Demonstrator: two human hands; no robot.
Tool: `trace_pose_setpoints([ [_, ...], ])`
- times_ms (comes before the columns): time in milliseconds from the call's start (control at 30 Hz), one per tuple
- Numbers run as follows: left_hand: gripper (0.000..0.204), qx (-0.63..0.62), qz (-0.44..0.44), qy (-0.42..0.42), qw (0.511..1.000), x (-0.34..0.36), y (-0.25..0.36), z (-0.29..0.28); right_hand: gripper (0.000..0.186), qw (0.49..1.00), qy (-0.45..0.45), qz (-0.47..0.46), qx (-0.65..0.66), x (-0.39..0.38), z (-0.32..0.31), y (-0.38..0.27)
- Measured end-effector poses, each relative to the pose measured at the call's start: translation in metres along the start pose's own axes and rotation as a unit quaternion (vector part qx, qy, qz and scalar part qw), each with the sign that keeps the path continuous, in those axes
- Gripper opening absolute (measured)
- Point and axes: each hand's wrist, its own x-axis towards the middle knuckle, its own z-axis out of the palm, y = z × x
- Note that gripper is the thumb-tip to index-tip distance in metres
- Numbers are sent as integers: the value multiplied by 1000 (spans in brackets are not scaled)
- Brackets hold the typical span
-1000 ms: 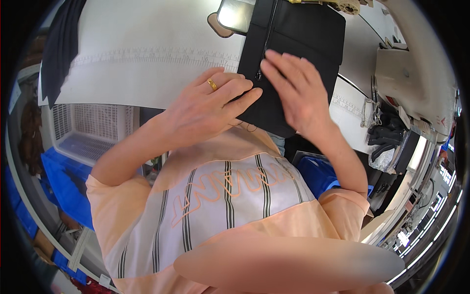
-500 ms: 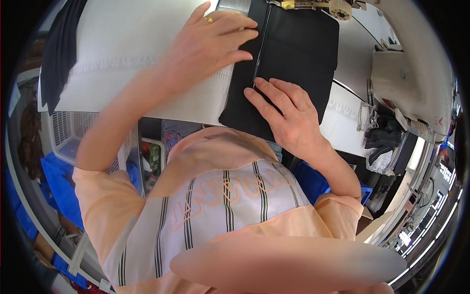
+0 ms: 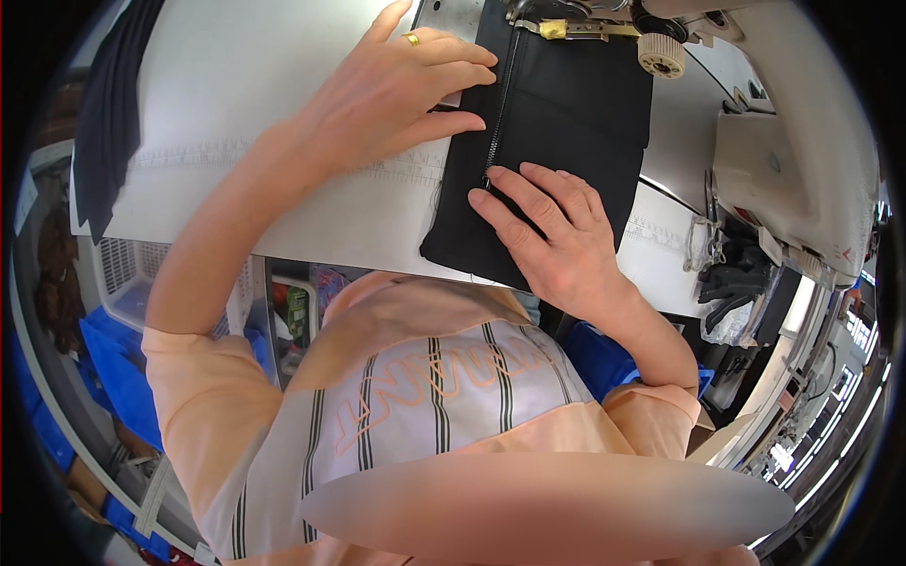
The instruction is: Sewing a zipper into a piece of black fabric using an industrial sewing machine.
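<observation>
Head view, looking down: a person works at a white table point(image 3: 274, 85) with both bare hands over a long piece of black fabric point(image 3: 580, 113), which lies right of the table's middle and runs up under the metal fittings of a sewing machine point(image 3: 802, 151). A dark zipper point(image 3: 503, 108) runs lengthwise near the fabric's left side.

The left hand point(image 3: 401, 99) reaches in palm down, elbow bent outward, its digits spread. The little finger lifts up and away, the middle fingertips lie over the fabric's left edge, and the thumb stands well apart, below them. A gold ring point(image 3: 412, 39) circles one finger.

The right hand point(image 3: 562, 231) rests palm down on the fabric, fingers gently bent and pointing up and left. Its forefinger and thumb sit slightly apart at the zipper's lower end; the forearm angles in from the lower right.
</observation>
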Motion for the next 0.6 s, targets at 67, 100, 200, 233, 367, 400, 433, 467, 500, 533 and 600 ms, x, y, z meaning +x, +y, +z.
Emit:
trace_pose_setpoints([
  [67, 36, 1, 1, -7, 1000, 3, -1, -1, 48, 1000, 1, 0, 4, 1, 1, 1],
  [100, 36, 1, 1, -7, 1000, 4, -1, -1, 47, 1000, 4, 0, 1, 2, 1, 2],
  [200, 34, 9, 40, 41, 998, 10, -5, 0, 45, 1000, 7, 2, -2, 6, 1, 6],
  [233, 36, 1, 38, 31, 999, 12, -8, 0, 44, 1000, 9, 2, 0, 8, 1, 8],
  [367, 32, 39, 46, 33, 998, 15, -13, 5, 41, 1000, 14, -4, -15, 17, 0, 19],
  [400, 32, 39, 45, 33, 998, 15, -12, 8, 41, 1000, 16, -3, -15, 19, 0, 21],
  [433, 31, 51, 44, 70, 995, 16, -11, 10, 41, 1000, 17, 1, -15, 21, 0, 23],
  [467, 29, 63, 43, 106, 991, 16, -10, 12, 41, 1000, 17, -2, -22, 22, 0, 25],
  [500, 29, 63, 43, 105, 992, 17, -9, 13, 41, 1000, 20, -1, -22, 24, 0, 27],
  [533, 31, 62, 43, 84, 994, 17, -8, 13, 41, 1000, 21, 8, -17, 26, 0, 28],
  [600, 34, 60, 44, 62, 995, 18, -6, 12, 42, 1000, 24, 10, -13, 28, 0, 32],
])
